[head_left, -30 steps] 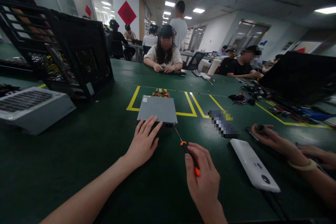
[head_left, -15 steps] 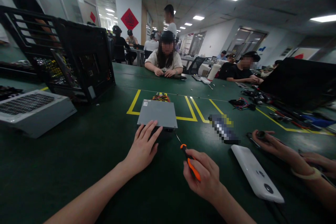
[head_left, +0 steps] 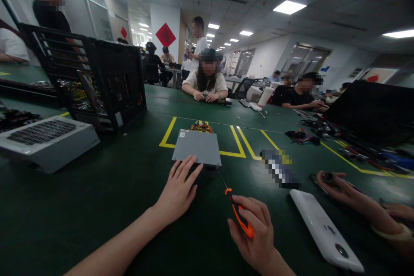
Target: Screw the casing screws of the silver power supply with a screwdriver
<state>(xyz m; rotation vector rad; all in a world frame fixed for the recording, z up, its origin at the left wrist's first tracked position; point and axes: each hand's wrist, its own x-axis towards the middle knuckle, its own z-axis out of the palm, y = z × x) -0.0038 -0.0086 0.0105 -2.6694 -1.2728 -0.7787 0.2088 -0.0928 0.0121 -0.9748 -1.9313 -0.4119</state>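
Observation:
A grey metal computer power supply [head_left: 198, 144] lies flat on the green table, its bundle of coloured cables [head_left: 201, 127] at the far side. My left hand [head_left: 177, 192] rests its fingertips on the near edge of the box, fingers spread and holding nothing. In my right hand [head_left: 254, 228] is a screwdriver [head_left: 238, 212] with an orange and black handle, gripped between thumb and fingers. Its thin shaft points to the near right corner of the power supply. Whether the tip sits in a screw there I cannot tell.
Left stand a second power supply [head_left: 48, 142] and an open black computer case [head_left: 113, 82]. A white device [head_left: 326, 228] and another person's hand [head_left: 344, 189] are at right. Yellow tape [head_left: 239, 140] marks the table; a person [head_left: 207, 77] sits opposite.
The view has tilted, so the table sits lower in the picture. My right fingers have shifted around the screwdriver handle, while my left hand stays on the power supply.

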